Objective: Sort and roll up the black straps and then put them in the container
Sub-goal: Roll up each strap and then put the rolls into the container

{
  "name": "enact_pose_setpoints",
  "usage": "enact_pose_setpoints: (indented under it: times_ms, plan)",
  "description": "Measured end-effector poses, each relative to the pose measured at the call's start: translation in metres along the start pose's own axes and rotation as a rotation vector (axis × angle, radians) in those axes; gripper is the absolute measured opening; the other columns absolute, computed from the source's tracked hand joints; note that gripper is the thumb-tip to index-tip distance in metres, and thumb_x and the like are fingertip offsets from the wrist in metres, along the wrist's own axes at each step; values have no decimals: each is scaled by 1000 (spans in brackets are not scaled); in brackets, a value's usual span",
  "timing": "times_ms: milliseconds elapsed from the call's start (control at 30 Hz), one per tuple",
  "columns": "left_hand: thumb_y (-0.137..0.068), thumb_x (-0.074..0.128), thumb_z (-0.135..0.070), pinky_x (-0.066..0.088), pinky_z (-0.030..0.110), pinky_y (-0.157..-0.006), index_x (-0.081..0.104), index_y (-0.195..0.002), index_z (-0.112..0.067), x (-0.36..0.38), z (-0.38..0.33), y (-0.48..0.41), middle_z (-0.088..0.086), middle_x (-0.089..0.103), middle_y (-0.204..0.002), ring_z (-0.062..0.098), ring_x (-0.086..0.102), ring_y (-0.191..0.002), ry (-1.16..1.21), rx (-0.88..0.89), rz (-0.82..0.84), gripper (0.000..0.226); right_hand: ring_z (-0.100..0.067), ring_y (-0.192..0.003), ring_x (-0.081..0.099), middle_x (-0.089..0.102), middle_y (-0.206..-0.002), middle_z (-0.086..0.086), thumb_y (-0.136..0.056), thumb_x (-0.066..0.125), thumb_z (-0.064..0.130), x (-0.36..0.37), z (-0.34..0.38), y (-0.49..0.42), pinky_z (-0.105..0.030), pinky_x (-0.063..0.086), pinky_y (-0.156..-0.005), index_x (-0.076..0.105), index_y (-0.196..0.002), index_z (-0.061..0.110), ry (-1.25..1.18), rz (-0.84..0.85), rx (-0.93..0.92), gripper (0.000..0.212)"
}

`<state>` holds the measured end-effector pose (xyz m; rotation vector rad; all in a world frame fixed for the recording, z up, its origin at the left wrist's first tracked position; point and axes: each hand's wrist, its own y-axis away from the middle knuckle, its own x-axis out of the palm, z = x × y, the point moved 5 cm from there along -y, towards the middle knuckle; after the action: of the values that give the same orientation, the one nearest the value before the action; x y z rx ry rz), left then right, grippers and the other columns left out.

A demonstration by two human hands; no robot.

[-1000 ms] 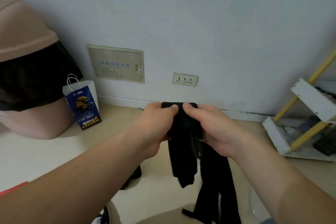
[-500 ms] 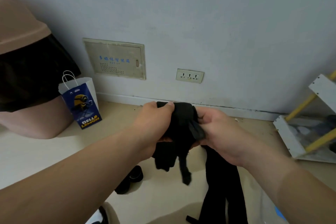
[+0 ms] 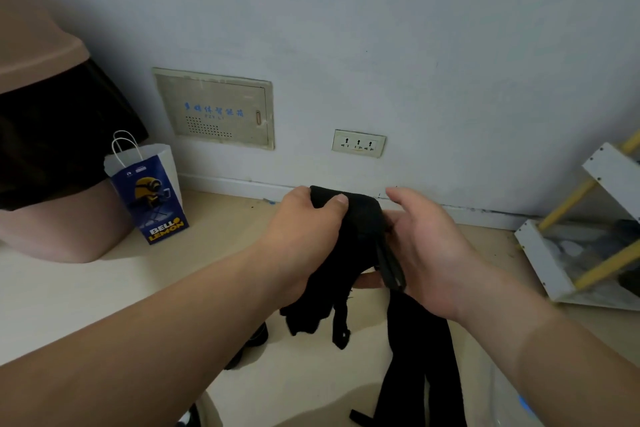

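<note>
I hold a partly rolled black strap (image 3: 356, 239) in mid-air in front of the wall. My left hand (image 3: 304, 229) grips the roll from the left, thumb over its top edge. My right hand (image 3: 426, 246) is on its right side with the fingers spread; the lower fingers lie under the strap's loose flap, and whether they hold it I cannot tell. The strap's free ends (image 3: 318, 319) dangle below the roll. More black straps (image 3: 415, 367) hang or lie lower right, reaching the bottom edge. No container is plainly visible.
A blue and white paper bag (image 3: 149, 191) stands on the floor at left, beside a pink bin with a black liner (image 3: 52, 163). A white and yellow rack (image 3: 588, 229) stands at right. A small dark object (image 3: 249, 343) lies on the floor below my left forearm.
The strap has been rolled further, so its hanging ends are shorter. My right hand has loosened and spread its fingers beside the roll. My view has tilted slightly downwards.
</note>
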<state>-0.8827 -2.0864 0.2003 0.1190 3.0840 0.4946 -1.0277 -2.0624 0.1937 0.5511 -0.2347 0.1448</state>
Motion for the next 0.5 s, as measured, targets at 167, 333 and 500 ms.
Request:
enact_pose_setpoints:
  times_ms: [167, 333, 500]
  plan:
    - [-100, 69, -27, 67, 39, -75, 61, -113, -16, 7, -5, 12, 8, 77, -102, 20, 79, -87, -57, 95, 40, 18, -29, -97, 80, 81, -107, -12, -108, 52, 47, -3, -1, -1, -46, 63, -81, 76, -119, 13, 230, -112, -160, 42]
    - [-103, 61, -38, 58, 27, -58, 63, -102, -19, -2, -15, 13, 2, 75, -88, 13, 75, -71, -337, 236, 93, 19, -29, -98, 80, 82, -105, -8, -111, 53, 33, -7, 3, 3, -42, 61, -78, 72, -118, 18, 264, -222, -252, 25]
    - [-103, 59, -15, 61, 30, -74, 65, -119, -27, -22, -19, 4, -6, 68, -114, 8, 71, -88, -663, 399, 46, 21, -30, -93, 77, 79, -105, -14, -111, 55, 23, -17, 8, 3, -36, 60, -68, 72, -115, 11, 95, -284, -187, 21]
